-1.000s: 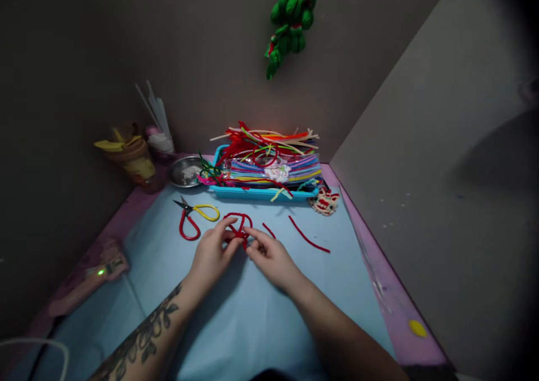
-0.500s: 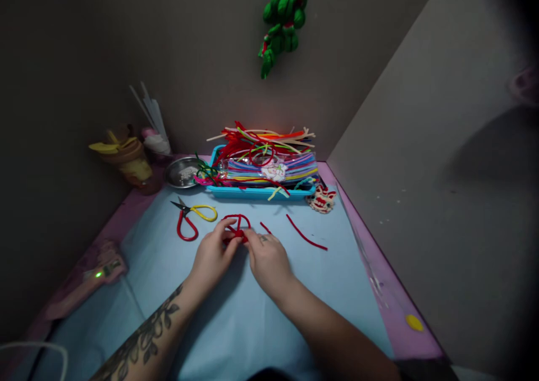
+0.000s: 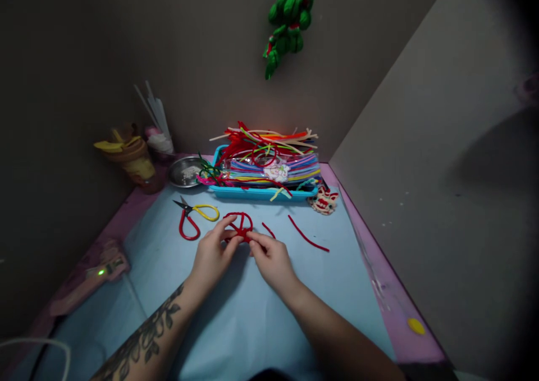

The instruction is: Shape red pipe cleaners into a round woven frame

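Observation:
A red pipe-cleaner ring point(image 3: 242, 215) with spokes inside it, like a small wheel, is held between my hands over the blue table cover. My left hand point(image 3: 214, 249) grips its left side, thumb and fingers closed on it. At the lower right edge of the ring, my right hand point(image 3: 272, 257) pinches the red pipe cleaner between thumb and forefinger. A short red pipe cleaner point(image 3: 268, 230) lies just beyond my right hand. Farther right rests a longer red pipe cleaner point(image 3: 308, 237). Scissors point(image 3: 190, 215) with one red and one yellow handle lie spread to the left.
Behind stands a blue tray point(image 3: 261, 193) heaped with colourful pipe cleaners. A metal bowl point(image 3: 179, 184) with small white bits is beside it, and a lion-face piece point(image 3: 324, 201) lies at its right corner. A pink glue gun point(image 3: 96, 280) with a green light sits left. A yellow disc point(image 3: 416, 326) lies right.
My right fingers have shifted slightly on the ring's lower right edge, and more of the spokes shows. The whole view has moved a little.

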Demonstrator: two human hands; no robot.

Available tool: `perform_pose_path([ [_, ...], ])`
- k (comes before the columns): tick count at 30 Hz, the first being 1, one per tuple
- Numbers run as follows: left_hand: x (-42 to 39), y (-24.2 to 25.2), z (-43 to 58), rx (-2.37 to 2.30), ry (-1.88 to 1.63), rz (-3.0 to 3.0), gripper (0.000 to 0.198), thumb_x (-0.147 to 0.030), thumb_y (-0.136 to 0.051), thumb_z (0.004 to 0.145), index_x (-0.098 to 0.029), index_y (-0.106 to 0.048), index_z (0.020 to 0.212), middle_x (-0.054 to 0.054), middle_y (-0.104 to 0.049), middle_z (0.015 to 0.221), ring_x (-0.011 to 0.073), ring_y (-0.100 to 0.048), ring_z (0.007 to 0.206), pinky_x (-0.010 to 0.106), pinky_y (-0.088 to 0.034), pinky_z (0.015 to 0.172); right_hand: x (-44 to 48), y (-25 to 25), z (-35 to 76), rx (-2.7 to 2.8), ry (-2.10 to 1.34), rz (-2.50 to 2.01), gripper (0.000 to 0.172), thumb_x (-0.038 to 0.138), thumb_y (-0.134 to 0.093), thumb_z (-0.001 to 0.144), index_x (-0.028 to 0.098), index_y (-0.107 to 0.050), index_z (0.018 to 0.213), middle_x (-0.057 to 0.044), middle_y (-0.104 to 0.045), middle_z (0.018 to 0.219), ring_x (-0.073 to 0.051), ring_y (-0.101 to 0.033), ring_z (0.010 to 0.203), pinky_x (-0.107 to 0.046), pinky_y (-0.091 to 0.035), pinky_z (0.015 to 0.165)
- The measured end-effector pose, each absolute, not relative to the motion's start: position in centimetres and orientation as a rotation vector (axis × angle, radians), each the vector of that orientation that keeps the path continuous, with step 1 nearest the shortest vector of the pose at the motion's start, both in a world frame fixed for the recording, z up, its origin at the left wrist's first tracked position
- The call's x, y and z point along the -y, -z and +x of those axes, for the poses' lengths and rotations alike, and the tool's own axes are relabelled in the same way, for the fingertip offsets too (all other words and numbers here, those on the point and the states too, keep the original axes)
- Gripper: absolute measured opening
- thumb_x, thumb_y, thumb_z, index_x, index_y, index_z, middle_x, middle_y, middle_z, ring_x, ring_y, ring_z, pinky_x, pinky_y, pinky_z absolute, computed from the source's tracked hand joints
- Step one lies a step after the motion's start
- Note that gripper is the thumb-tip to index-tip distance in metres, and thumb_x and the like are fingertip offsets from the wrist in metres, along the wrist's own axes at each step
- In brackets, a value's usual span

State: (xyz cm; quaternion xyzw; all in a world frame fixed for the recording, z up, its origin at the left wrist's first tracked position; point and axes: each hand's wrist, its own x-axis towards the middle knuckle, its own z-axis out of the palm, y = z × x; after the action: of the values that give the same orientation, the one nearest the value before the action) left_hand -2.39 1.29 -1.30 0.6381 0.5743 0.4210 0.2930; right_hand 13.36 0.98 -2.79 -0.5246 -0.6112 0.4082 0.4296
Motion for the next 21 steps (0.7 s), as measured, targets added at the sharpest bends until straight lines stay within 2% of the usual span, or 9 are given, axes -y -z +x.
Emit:
perform_pose_path([
  [8, -1.44, 0.62, -2.21, -1.427, -1.176, 1.553, 0.043, -0.028, -0.061, 0.082, -0.018, -0.050, 0.122, 0.002, -0.071, 0.081, 0.0179, -0.068, 0.079, 0.033, -0.052, 0.078, -1.33, 2.85, 13.53, 1.287, -1.312, -1.263, 0.032, 0.032, -0.056, 0.080, 0.017, -0.074, 0.103, -0.001, -0.069, 0.065, -0.012, -0.058, 0.051, -0.024, -0.047, 0.049],
  [12, -1.56, 0.44, -2.07, -1.307, -1.190, 1.365, 0.042, -0.030, -0.061, 0.082, -0.017, -0.046, 0.119, 0.000, -0.067, 0.076, 0.0150, -0.064, 0.072, 0.030, -0.050, 0.072, -1.33, 2.81, 13.64, 1.292, -1.331, -1.248, 0.034, 0.030, -0.055, 0.081, 0.017, -0.073, 0.106, -0.001, -0.069, 0.066, -0.012, -0.056, 0.051, -0.023, -0.047, 0.048],
  [15, -1.56, 0.39, -2.03, -1.281, -1.192, 1.322, 0.040, -0.029, -0.062, 0.082, -0.017, -0.046, 0.116, -0.001, -0.065, 0.074, 0.0138, -0.062, 0.070, 0.028, -0.048, 0.069, -1.16, 2.94, 13.53, 1.362, -1.247, -1.274, 0.033, 0.027, -0.053, 0.083, 0.018, -0.074, 0.106, -0.004, -0.074, 0.079, -0.014, -0.061, 0.056, -0.027, -0.051, 0.054],
  [18, -1.43, 0.38, -2.04, -1.297, -1.170, 1.389, 0.035, -0.029, -0.060, 0.082, -0.018, -0.047, 0.113, -0.002, -0.065, 0.073, 0.0141, -0.062, 0.070, 0.027, -0.048, 0.069, -0.92, 2.95, 13.44, 1.515, -1.034, -1.253, 0.031, 0.021, -0.050, 0.084, 0.020, -0.075, 0.103, -0.007, -0.076, 0.095, -0.018, -0.069, 0.076, -0.032, -0.056, 0.071],
  [21, -1.28, 0.46, -2.10, -1.357, -1.136, 1.524, 0.033, -0.028, -0.058, 0.083, -0.020, -0.047, 0.113, -0.001, -0.066, 0.076, 0.0154, -0.064, 0.074, 0.029, -0.048, 0.071, -0.66, 2.72, 13.51, 1.715, -0.803, -1.228, 0.035, 0.014, -0.046, 0.084, 0.020, -0.074, 0.105, -0.008, -0.075, 0.096, -0.021, -0.069, 0.090, -0.034, -0.055, 0.083],
])
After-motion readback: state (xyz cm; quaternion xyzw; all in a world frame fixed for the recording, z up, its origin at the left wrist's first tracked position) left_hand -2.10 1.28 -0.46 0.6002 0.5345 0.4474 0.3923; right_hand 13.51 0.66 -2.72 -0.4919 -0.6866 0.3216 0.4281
